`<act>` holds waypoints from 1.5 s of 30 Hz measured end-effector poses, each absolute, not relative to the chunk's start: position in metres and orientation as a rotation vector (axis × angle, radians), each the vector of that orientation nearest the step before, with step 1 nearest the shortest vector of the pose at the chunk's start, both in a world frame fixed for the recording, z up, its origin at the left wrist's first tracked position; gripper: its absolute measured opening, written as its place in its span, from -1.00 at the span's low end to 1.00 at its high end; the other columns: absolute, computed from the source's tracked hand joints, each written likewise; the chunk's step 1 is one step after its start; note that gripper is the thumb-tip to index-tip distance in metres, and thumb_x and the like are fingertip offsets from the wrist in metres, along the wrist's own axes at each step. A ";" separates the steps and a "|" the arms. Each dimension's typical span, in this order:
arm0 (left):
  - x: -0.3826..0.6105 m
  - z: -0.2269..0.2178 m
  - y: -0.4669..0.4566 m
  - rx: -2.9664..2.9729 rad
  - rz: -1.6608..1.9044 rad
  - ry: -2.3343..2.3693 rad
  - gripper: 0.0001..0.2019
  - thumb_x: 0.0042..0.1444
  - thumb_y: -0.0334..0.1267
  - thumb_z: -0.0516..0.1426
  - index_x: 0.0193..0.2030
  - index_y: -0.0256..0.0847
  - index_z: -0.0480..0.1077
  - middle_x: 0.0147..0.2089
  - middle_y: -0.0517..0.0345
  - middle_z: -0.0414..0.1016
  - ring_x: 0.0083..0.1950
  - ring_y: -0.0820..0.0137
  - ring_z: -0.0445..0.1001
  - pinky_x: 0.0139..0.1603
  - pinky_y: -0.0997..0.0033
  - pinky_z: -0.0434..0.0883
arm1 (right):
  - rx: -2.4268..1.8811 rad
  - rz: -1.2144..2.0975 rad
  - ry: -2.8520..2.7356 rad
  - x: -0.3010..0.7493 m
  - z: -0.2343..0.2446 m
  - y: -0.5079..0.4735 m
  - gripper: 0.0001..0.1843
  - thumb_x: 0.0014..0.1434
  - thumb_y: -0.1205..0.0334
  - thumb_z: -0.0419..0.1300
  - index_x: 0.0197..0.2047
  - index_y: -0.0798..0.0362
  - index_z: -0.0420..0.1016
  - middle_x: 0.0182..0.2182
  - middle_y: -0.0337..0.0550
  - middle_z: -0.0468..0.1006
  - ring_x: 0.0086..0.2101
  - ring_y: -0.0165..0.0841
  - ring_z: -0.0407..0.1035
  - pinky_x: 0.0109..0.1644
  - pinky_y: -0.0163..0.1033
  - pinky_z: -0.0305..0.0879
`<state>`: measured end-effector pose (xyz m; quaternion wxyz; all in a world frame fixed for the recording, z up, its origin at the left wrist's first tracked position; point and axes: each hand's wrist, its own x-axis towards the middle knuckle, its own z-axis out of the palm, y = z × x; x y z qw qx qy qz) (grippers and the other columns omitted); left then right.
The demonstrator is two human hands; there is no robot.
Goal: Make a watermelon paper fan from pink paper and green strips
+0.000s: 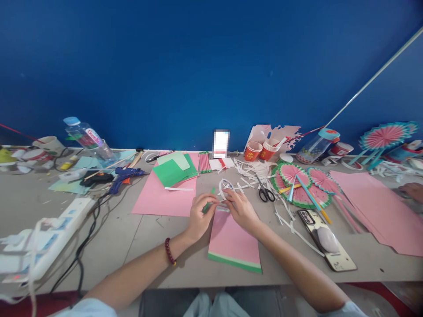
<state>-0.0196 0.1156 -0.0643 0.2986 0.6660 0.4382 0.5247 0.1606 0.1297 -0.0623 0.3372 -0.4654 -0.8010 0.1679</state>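
My left hand (201, 215) is closed in a pinch on a thin green paper strip (209, 201) at the top edge of a pink sheet (233, 241) with green and white borders. My right hand (240, 208) is closed beside it, its fingertips holding a white tape strip that curls up in a loop (226, 185) above the sheet. The two hands almost touch over the sheet's top edge. A bead bracelet is on my left wrist.
Pink paper (158, 198) and green sheets (172, 171) lie behind. Scissors (265, 192), watermelon paper fans (302, 185), a phone (325, 240) and more pink sheets (380, 207) lie right. A glue gun (124, 176), cables and a power strip (49, 237) lie left. Another person's hand (413, 191) shows far right.
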 end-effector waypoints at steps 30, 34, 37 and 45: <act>-0.019 -0.072 0.124 1.556 1.347 1.164 -0.88 0.14 -0.22 0.11 -0.31 -0.19 0.42 -0.31 0.14 0.46 -0.21 0.37 0.42 -0.14 0.41 0.36 | -1.302 0.808 -1.947 0.192 -0.057 0.147 -0.68 0.21 0.21 0.01 0.04 0.02 0.30 -0.48 -0.29 0.49 -0.53 -0.47 0.25 -0.40 -0.37 0.20; -0.020 -0.072 0.125 1.513 1.340 1.199 -0.88 0.12 -0.21 0.13 -0.32 -0.19 0.42 -0.32 0.14 0.47 -0.23 0.38 0.42 -0.16 0.43 0.36 | -1.348 0.730 -1.996 0.190 -0.054 0.143 -0.67 0.21 0.15 0.06 0.03 -0.01 0.36 -0.43 -0.25 0.57 -0.58 -0.47 0.25 -0.41 -0.35 0.23; -0.019 -0.073 0.127 1.452 1.331 1.203 -0.86 0.12 -0.18 0.13 -0.32 -0.20 0.42 -0.32 0.14 0.48 -0.25 0.39 0.42 -0.19 0.44 0.37 | -1.371 0.659 -2.039 0.188 -0.055 0.141 -0.65 0.20 0.12 0.09 0.05 -0.04 0.38 -0.37 -0.24 0.61 -0.59 -0.46 0.27 -0.40 -0.33 0.26; -0.019 -0.076 0.128 1.429 1.308 1.202 -0.87 0.11 -0.18 0.14 -0.32 -0.19 0.43 -0.30 0.13 0.48 -0.25 0.38 0.42 -0.20 0.43 0.36 | -1.308 0.730 -1.983 0.180 -0.053 0.138 -0.62 0.20 0.26 0.02 0.09 -0.02 0.34 -0.37 -0.20 0.61 -0.35 -0.35 0.49 -0.24 -0.26 0.36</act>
